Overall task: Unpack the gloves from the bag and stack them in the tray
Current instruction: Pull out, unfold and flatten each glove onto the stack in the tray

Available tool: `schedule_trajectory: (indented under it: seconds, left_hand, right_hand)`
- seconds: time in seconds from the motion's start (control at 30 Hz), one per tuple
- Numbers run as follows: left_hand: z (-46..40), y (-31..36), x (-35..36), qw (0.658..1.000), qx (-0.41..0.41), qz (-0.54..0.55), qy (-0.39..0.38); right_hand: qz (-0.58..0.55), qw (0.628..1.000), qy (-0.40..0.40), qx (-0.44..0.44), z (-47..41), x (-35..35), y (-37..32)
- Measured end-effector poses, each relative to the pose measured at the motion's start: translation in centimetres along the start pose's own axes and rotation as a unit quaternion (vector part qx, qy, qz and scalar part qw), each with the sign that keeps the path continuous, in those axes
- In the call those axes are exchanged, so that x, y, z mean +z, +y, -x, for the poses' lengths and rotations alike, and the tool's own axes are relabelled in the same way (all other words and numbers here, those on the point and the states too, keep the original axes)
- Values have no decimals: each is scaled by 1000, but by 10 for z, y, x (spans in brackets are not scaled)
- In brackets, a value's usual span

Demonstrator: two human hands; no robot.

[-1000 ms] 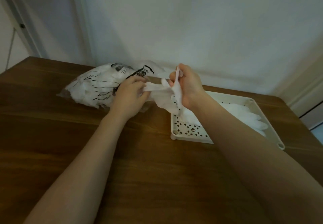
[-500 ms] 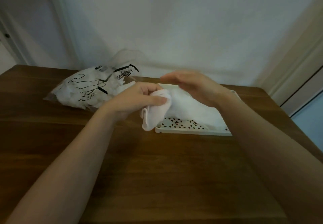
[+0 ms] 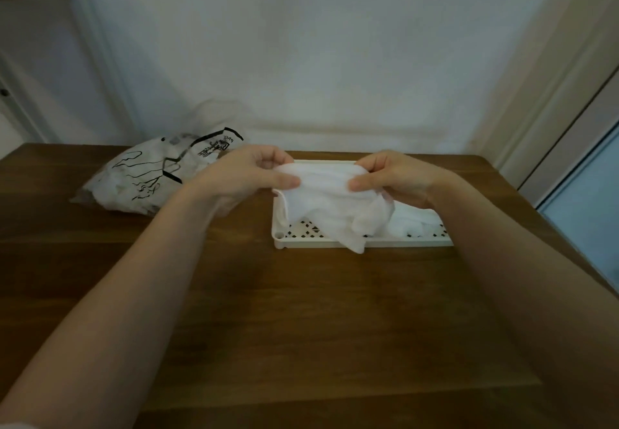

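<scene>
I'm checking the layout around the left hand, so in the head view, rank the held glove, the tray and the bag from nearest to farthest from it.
1. Held glove: pinched in the left hand itself, stretched across to the right hand.
2. Bag: on the table, just left of that hand.
3. Tray: to its right, under the glove. Bag and tray are nearly too close to call.

Glove seen as plain white, no print. Tray is cream/off-white, w/ base perforated in a regular grid of small dark diamond-shaped holes. Gloves already in tray also white. Bag is clear plastic w/ black line print and black lettering, white contents showing thru. Surface is dark brown wood, grain streaked lengthwise. Wall is pale grey-white.
</scene>
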State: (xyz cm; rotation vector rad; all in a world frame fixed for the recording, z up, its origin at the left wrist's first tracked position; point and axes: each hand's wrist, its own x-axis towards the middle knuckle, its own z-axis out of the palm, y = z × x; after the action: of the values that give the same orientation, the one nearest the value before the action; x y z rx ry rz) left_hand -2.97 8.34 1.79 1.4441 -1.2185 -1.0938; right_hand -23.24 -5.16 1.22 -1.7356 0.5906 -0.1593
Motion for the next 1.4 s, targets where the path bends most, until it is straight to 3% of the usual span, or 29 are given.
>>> schedule_trajectory:
  seconds: [0.2, 0.27, 0.37, 0.43, 0.5, 0.63, 0.77, 0.9, 1.07, 1.13, 1.2, 1.27, 1.33, 1.4]
  left_hand:
    - [-21, -13, 23, 972, -21, 220, 77]
    - [-28, -12, 34, 964, -27, 252, 79]
    - [-37, -13, 55, 970, -35, 223, 94]
    - [-43, -15, 69, 973, -40, 192, 122]
    - [-49, -16, 81, 969, -40, 180, 164]
    - [-60, -22, 89, 967, -25, 88, 239]
    - [-67, -29, 84, 974, -65, -103, 194]
    - [-68, -37, 82, 964, -105, -156, 189]
    - [-70, -40, 80, 953, -67, -237, 177]
    - [-73, -39, 77, 945, -49, -280, 165]
    - [-77, -39, 73, 943, -35, -296, 152]
    - [-79, -40, 71, 947, -37, -293, 129]
    - [-82, -41, 70, 945, -38, -304, 110]
    - [-86, -43, 69, 941, -27, -325, 94]
  right_hand:
    - [-197, 976, 88, -29, 24, -22, 25]
    - [-207, 969, 131, -22, 28, -30, 33]
    - [-121, 963, 235, 54, 33, -42, 40]
    - [-67, 958, 264, 92, 38, -50, 41]
    - [-43, 963, 247, 99, 46, -57, 39]
    - [-107, 973, 197, 61, 53, -71, 35]
    - [178, 938, 270, 121, 29, -73, 53]
    - [163, 948, 247, 120, 10, -69, 66]
    - [167, 954, 229, 101, 1, -73, 70]
    - [227, 928, 273, 113, -4, -73, 70]
    - [350, 866, 334, 129, -7, -67, 68]
    - [467, 803, 361, 84, -6, -52, 62]
    - [510, 794, 330, -11, -3, -31, 55]
    - [557, 796, 224, -79, -4, -8, 52]
